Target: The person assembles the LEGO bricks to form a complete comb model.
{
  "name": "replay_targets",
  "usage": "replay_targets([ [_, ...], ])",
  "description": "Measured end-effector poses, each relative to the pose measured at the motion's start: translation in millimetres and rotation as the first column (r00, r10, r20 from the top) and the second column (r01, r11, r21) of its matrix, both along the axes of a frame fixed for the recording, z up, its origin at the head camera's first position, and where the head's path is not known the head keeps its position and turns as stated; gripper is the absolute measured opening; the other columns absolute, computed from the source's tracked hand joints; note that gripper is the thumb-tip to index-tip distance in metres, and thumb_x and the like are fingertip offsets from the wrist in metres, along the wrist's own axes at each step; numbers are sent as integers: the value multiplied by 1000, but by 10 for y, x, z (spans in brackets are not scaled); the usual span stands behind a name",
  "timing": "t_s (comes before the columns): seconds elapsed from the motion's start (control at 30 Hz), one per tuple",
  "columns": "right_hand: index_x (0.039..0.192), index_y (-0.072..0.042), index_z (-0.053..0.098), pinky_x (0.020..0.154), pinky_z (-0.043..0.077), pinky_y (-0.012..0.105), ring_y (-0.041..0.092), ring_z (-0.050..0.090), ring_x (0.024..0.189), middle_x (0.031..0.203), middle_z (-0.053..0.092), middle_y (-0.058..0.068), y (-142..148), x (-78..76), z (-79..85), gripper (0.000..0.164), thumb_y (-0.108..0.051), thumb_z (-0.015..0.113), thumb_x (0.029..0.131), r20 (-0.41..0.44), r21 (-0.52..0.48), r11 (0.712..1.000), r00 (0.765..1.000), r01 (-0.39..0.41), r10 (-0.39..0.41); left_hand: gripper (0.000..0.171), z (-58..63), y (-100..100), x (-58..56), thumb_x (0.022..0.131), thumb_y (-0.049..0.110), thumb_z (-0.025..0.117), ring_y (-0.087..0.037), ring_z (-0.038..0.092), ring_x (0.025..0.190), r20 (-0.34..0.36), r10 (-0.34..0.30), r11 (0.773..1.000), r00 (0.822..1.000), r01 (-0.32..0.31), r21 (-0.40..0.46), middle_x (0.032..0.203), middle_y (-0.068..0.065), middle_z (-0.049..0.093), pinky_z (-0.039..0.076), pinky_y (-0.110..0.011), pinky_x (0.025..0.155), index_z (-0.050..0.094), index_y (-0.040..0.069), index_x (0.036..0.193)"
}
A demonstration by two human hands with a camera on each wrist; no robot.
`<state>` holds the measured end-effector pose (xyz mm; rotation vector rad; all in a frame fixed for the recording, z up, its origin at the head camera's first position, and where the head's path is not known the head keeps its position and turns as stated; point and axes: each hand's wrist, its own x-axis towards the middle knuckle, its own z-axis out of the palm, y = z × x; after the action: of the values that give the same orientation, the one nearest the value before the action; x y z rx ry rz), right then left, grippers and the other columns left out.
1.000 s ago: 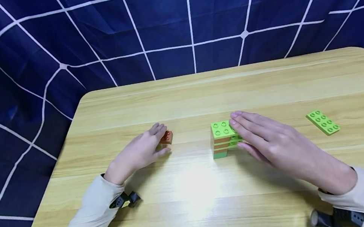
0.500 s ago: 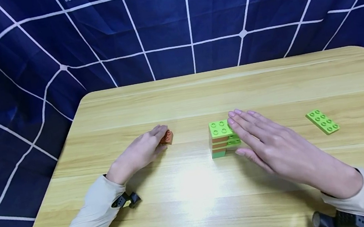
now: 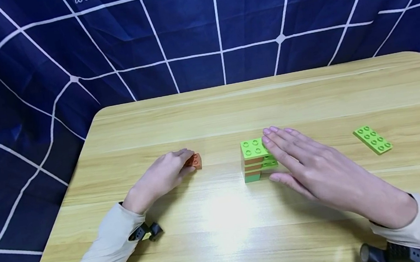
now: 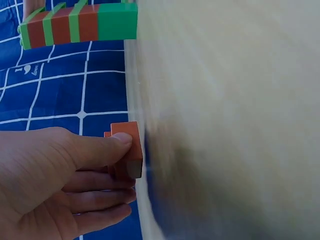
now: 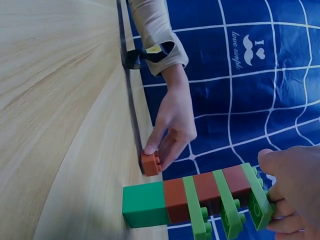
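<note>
An orange-brown toy brick (image 3: 196, 161) is pinched between the thumb and fingers of my left hand (image 3: 158, 176), at the table surface. The right wrist view shows that same brick (image 5: 150, 164) with its studs toward the palm. Right of it stands a tower of toy bricks (image 3: 252, 148): a green block (image 5: 145, 204) at the bottom, then orange-brown bricks alternating with lime plates that jut out to one side. My right hand (image 3: 317, 170) lies with straight fingers over the right part of the top lime plate, hiding that end of it.
A loose lime plate (image 3: 372, 140) lies studs up at the right of the wooden table (image 3: 208, 118). A dark blue cloth (image 3: 189, 28) with white lines hangs behind the table and at its left. Black wrist cameras (image 3: 145, 232) are strapped to both wrists.
My left hand has closed its thumb and fingers on the orange-brown brick, which sits slightly nearer and tilted. My right thumb has spread away from the tower, while its fingers stay over the top plate.
</note>
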<state>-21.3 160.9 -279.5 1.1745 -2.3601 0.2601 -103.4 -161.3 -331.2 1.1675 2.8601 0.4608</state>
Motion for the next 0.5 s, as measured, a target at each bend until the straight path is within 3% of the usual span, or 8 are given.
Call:
replay_targets([
  [0.23, 136, 11, 46, 118, 25, 40, 41, 46, 128, 142, 45, 27, -22, 8, -14, 65, -42, 26, 106, -35, -22, 1000, 999, 5, -6, 24, 103, 80, 83, 93, 15, 65, -15, 64, 74, -40, -3, 1000, 999, 4, 9, 89, -6, 66, 57, -23, 64, 63, -2, 110],
  [0.5, 133, 12, 50, 115, 30, 43, 41, 51, 124, 137, 50, 28, -66, 4, -25, 63, -41, 27, 106, -98, -48, 999, 995, 10, -14, 32, 235, 167, 186, 92, 18, 66, -18, 68, 79, -140, -42, 998, 989, 50, 48, 98, -11, 70, 59, -25, 70, 64, -5, 114],
])
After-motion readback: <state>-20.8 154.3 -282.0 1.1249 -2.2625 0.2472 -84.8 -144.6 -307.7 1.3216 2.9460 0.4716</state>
